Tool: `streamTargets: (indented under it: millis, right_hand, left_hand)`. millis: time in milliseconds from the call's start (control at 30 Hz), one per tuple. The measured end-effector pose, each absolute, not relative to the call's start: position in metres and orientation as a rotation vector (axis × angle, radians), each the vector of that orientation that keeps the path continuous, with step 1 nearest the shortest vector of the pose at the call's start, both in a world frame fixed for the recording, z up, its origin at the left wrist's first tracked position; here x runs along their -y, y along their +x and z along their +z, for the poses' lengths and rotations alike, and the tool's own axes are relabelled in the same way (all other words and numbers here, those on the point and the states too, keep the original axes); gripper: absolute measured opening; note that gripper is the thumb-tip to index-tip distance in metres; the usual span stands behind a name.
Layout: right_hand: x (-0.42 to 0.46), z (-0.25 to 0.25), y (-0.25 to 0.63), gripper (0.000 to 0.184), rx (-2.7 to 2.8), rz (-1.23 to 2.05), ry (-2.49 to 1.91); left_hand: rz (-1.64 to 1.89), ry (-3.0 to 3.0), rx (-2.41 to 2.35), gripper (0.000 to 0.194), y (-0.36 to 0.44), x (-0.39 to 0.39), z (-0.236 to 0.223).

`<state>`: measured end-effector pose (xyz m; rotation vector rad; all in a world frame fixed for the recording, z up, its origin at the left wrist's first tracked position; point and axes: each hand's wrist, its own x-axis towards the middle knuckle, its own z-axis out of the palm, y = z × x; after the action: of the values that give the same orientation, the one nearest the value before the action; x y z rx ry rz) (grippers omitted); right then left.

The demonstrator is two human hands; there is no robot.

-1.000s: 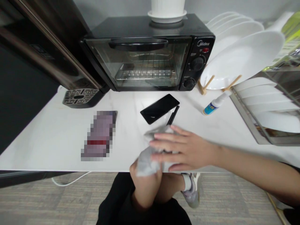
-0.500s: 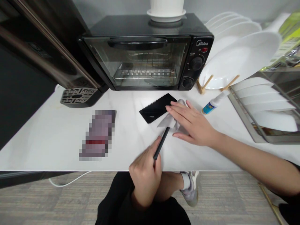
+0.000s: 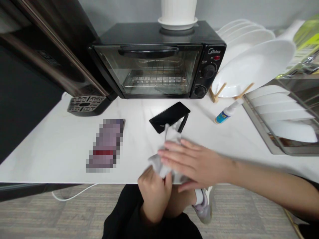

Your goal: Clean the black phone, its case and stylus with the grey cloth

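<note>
The fingers of the right hand (image 3: 174,152) lie long and nearly straight, slightly apart, pressing down over a crumpled pale grey cloth (image 3: 170,134), while the curled fingers of the left hand (image 3: 149,177) close around its lower end, so the cloth is bunched between both hands at the front edge of a white marble-patterned counter (image 3: 57,156). The upper corner of the cloth reaches the lower edge of a slim black glossy smartphone (image 3: 169,117), which lies flat and is not held by either hand. A thin black stylus (image 3: 183,123) rests just beside the phone, also untouched, so both lie put down while the cloth stays in hand. Farther off stand a pixelated flat object (image 3: 106,146), too blurred to identify, a small white bottle with a blue label (image 3: 225,113), and a black Midea toaster oven (image 3: 154,69).
</note>
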<state>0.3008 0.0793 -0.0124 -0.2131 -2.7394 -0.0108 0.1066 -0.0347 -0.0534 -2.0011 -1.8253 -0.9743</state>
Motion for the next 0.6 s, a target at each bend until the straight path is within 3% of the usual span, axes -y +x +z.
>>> streamTargets:
  millis: [100, 167, 233, 300, 433, 500, 600]
  right_hand:
    - [-0.082, -0.013, 0.3, 0.079, 2.73, -0.028, -0.194]
    - [-0.09, -0.014, 0.304, 0.085, 2.647, 0.005, -0.456]
    - [-0.094, -0.013, 0.306, 0.093, 2.592, 0.038, -0.578]
    - [-0.088, -0.012, 0.304, 0.09, 2.642, 0.047, -0.414]
    - [-0.082, -0.012, 0.3, 0.07, 2.719, -0.011, -0.151]
    - [-0.089, -0.014, 0.302, 0.074, 2.654, -0.015, -0.392]
    - [-0.091, -0.014, 0.304, 0.083, 2.581, 0.033, -0.563]
  left_hand:
    - [-0.97, -2.01, 1.809, 0.035, 0.107, 0.034, -0.053]
    - [-1.046, -2.055, 1.871, 0.02, 0.107, 0.034, -0.052]
    - [-1.091, -2.075, 1.908, 0.028, 0.107, 0.034, -0.051]
    - [-1.062, -2.061, 1.871, 0.022, 0.106, 0.034, -0.052]
    - [-0.973, -2.016, 1.784, 0.031, 0.105, 0.034, -0.052]
    - [-1.015, -2.035, 1.852, 0.021, 0.106, 0.034, -0.052]
    - [-1.056, -2.061, 1.908, 0.029, 0.107, 0.034, -0.052]
